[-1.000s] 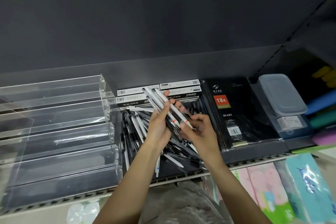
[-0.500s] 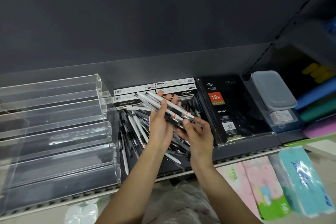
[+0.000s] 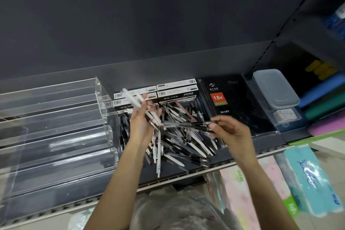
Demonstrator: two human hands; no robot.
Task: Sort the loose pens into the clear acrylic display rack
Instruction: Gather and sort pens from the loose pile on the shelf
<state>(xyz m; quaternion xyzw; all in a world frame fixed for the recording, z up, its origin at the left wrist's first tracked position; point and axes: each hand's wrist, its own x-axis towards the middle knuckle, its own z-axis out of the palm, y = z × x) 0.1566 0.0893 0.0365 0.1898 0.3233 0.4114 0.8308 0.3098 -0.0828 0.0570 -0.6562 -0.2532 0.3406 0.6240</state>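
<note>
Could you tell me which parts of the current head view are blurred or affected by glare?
Head view: motion blur smears the right hand and the white pens in the left hand; the frame's right edge is soft; pale reflections streak the acrylic rack; the diary reads sharply.

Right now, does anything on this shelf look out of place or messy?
Yes. The pens lie in a jumbled heap, crossing at all angles beside the clear rack, whose tiers hold none. One white pen pokes out toward the shelf's front edge.

Dark grey back wall point(image 3: 149, 15) rises behind a metal shelf point(image 3: 186, 175)
</note>
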